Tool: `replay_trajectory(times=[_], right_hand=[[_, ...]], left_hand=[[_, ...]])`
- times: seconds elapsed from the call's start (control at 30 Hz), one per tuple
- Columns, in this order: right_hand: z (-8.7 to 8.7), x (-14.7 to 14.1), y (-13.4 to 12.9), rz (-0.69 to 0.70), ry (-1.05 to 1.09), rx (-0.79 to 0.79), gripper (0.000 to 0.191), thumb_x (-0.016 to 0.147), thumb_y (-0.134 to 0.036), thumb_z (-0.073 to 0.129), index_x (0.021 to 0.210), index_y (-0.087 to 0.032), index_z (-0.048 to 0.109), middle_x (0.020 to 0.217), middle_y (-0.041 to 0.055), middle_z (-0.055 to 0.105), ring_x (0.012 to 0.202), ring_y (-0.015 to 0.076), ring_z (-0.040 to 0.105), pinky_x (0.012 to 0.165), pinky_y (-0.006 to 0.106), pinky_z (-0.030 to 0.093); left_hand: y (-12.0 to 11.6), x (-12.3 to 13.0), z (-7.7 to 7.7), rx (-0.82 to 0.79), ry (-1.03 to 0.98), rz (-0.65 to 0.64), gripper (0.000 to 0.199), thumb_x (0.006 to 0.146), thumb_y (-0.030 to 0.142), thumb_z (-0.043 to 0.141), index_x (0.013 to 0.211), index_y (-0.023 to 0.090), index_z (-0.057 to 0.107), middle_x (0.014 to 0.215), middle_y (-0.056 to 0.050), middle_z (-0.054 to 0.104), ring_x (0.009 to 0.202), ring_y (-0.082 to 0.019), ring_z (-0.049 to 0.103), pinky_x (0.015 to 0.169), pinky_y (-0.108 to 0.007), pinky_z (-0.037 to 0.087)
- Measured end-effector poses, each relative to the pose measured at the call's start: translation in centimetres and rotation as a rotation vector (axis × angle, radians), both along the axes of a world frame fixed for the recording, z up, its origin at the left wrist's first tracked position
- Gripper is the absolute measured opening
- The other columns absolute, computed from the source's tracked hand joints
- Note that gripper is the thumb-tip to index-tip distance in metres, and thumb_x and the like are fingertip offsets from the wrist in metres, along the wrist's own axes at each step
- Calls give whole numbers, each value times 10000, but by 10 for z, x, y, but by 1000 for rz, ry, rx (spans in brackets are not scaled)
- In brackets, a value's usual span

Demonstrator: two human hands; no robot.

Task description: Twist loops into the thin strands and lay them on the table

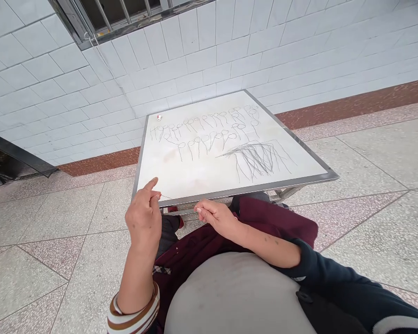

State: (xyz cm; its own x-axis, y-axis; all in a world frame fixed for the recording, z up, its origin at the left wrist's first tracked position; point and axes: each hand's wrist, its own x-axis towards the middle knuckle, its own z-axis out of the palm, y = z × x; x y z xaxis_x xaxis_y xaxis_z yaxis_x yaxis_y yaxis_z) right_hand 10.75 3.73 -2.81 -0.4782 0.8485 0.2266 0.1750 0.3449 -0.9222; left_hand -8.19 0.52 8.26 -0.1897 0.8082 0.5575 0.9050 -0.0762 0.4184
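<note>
On the white board (181,176) lie rows of thin dark strands with looped ends (198,147), and a loose bundle of similar strands (261,157) at the right. My left hand (144,213) is over the board's near left corner, index finger raised, the other fingers pinched on a thin dark strand that runs a short way right. Just off the near edge, my right hand (216,218) is closed in a pinch, its fingertips pointing left. Whatever it holds is too fine to make out.
A tiny white and red item (159,118) sits at the board's far left corner. Behind is a tiled wall (202,55) with a barred window (125,14). Maroon cloth (264,218) covers my lap below the near edge. Speckled floor tiles (362,162) surround the table.
</note>
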Motion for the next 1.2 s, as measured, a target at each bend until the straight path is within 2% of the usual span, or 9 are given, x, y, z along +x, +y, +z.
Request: replay_trajectory(times=[0.17, 0.3, 0.4, 0.47, 0.57, 0.67, 0.93, 1.03, 1.2], right_hand=[[-26, 27, 1, -125, 10, -139, 292, 960, -437, 422, 885, -216, 597, 670, -11, 587, 593, 136, 553, 589, 267, 458], [-10, 40, 5, -287, 43, -106, 308, 945, -459, 444, 941, -226, 645, 745, 26, 642, 658, 165, 578, 604, 297, 479], [15, 35, 9, -200, -27, 111, 228, 907, -417, 556, 959, -255, 707, 922, 63, 712, 848, 213, 630, 770, 349, 488], [24, 26, 11, -96, -49, 160, 205, 889, -401, 597, 983, -265, 719, 922, 57, 726, 853, 217, 648, 788, 346, 487], [23, 15, 11, -20, -52, 207, 189, 912, -363, 571, 934, -251, 721, 901, 48, 730, 825, 202, 656, 762, 319, 484], [17, 12, 8, -39, -69, 209, 192, 929, -310, 531, 886, -234, 702, 833, 37, 710, 742, 176, 628, 696, 288, 461], [18, 29, 11, -177, -98, 82, 168, 890, -289, 536, 801, -213, 657, 705, 10, 651, 638, 145, 557, 615, 261, 411], [13, 35, 15, -215, -65, -38, 197, 885, -357, 540, 813, -210, 650, 710, 0, 662, 572, 123, 523, 561, 244, 401], [-1, 42, 29, -285, 63, -283, 262, 839, -453, 562, 823, -202, 634, 706, -16, 645, 445, 78, 412, 447, 221, 366]], left_hand=[[-3, -19, 9, 42, -55, 105, 340, 868, 174, 516, 1172, 225, 659, 964, -10, 731, 836, -162, 655, 792, -307, 493], [-2, -16, 9, -63, -159, 27, 419, 868, 229, 519, 1278, 261, 598, 878, 12, 711, 793, -157, 645, 811, -318, 489], [1, -3, 4, -169, -238, -92, 412, 863, 230, 525, 1265, 264, 608, 843, 12, 699, 767, -152, 635, 784, -305, 486], [4, 6, -1, -218, -287, -172, 403, 861, 220, 527, 1252, 257, 615, 846, 8, 695, 754, -147, 630, 767, -295, 487], [6, 16, -9, -244, -344, -233, 391, 866, 217, 527, 1244, 258, 615, 860, 6, 690, 753, -142, 627, 764, -288, 488], [8, 19, -14, -244, -354, -254, 398, 867, 215, 532, 1256, 253, 602, 868, 1, 692, 768, -143, 632, 768, -287, 488], [15, 13, -20, -266, -383, -218, 417, 852, 221, 550, 1266, 236, 593, 851, -1, 690, 757, -147, 626, 805, -316, 483], [16, 9, -23, -274, -437, -219, 430, 857, 257, 554, 1286, 233, 580, 877, -10, 691, 784, -153, 630, 812, -318, 484], [13, 3, -25, -225, -552, -108, 433, 848, 323, 578, 1269, 227, 596, 872, -12, 685, 810, -157, 624, 815, -307, 490]])
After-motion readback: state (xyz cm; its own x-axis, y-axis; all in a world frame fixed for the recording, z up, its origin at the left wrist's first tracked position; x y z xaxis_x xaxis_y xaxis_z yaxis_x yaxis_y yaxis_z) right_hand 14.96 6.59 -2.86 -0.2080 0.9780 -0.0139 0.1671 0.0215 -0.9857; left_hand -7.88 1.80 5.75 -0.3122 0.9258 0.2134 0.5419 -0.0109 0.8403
